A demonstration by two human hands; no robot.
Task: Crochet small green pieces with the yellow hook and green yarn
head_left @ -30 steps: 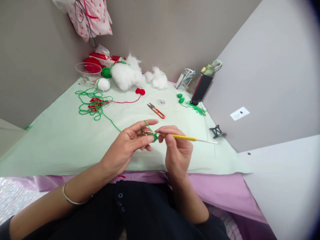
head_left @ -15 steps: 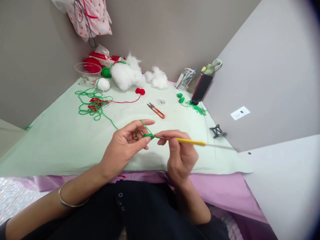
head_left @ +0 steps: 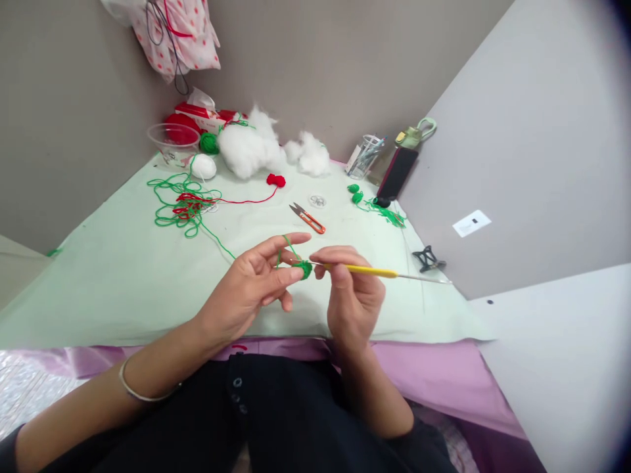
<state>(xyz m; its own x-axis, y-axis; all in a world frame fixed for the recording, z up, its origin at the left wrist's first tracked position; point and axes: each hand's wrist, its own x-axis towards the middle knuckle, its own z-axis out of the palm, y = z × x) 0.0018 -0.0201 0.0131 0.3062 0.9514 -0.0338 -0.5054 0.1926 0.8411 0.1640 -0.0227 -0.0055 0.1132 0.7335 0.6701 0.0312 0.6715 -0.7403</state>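
Observation:
Between thumb and fingers, my left hand [head_left: 251, 282] pinches a small piece of green crochet work [head_left: 305, 268]. A strand of green yarn [head_left: 217, 239] loops over its raised index finger and trails back to a loose tangle on the table. My right hand [head_left: 355, 289] is closed around the yellow handle of a crochet hook [head_left: 374, 270]. The hook's metal tip meets the green piece at its upper edge; whether it sits inside a stitch is too small to tell. Beyond the hands lie orange thread snips [head_left: 310, 219].
White stuffing [head_left: 251, 144] and a white yarn ball [head_left: 204, 167] stand at the back, near a clear plastic tub [head_left: 173, 148]. A red crocheted piece [head_left: 276, 180] lies mid-table. On the right are a pen holder [head_left: 365, 157], a phone [head_left: 397, 173] and green pieces [head_left: 357, 197].
My left hand has shifted slightly right, and more of the green piece shows beyond the thumb. The crochet hook in my right hand has moved a little left and its angle has changed slightly.

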